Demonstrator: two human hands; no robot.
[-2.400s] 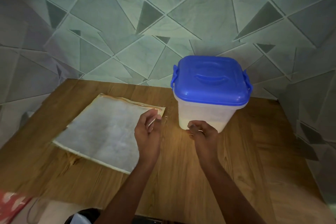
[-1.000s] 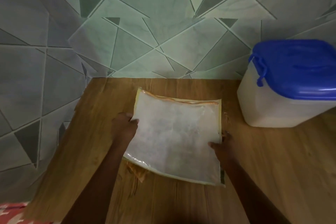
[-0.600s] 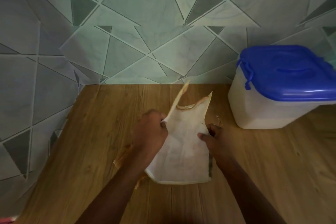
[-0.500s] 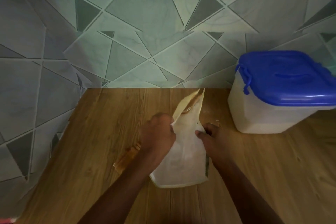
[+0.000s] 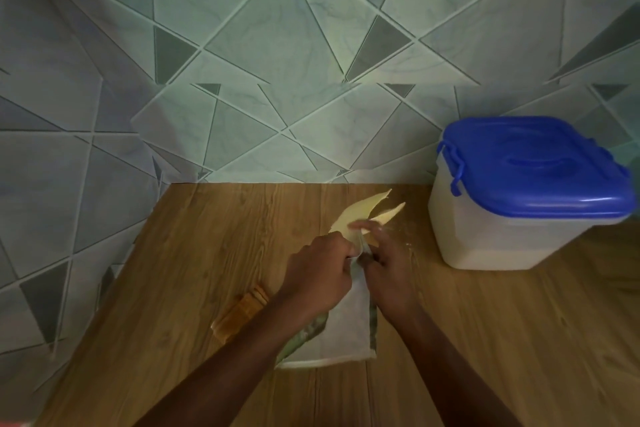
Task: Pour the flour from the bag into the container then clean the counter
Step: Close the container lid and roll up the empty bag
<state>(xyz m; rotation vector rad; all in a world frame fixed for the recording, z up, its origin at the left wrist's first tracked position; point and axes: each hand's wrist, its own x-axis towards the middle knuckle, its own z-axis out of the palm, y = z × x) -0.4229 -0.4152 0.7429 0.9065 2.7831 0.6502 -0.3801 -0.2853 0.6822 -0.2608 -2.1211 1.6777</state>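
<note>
Arms are seen first, coming up from the bottom edge and meeting in the middle of the wooden counter [image 5: 194, 253]. Between them the flat, empty flour bag [image 5: 346, 333] is laid on the wood, with its white bottom edge nearest and a bit of green print showing by the left arm. The bag is pinched in the middle by both hands, which are pressed close together. The left hand [image 5: 320, 276] is curled into a fist around the bag's left side. The right hand [image 5: 389, 269] is closed on the bag's right side, with its fingers [image 5: 367, 227] pointed forward along the fold. Past the hands, the top of the bag is lifted off the counter, and two pale yellow tips are stuck up and out toward the wall.

Just left of the left arm, a small brown folded strip [image 5: 240, 314] is laid on the wood. It cannot be told what it is.

A few white specks of flour [image 5: 408, 244] are seen on the counter just right of the right hand.

Farther back and to the right, the container [image 5: 502, 239] is stood on the counter, apart from the hands. Its sides are cloudy white and its blue lid [image 5: 533, 163] is shut on top, with a blue clip on the left side.

Behind it all, the wall [image 5: 277, 45] is covered in pale green tiles cut into triangles.
</note>
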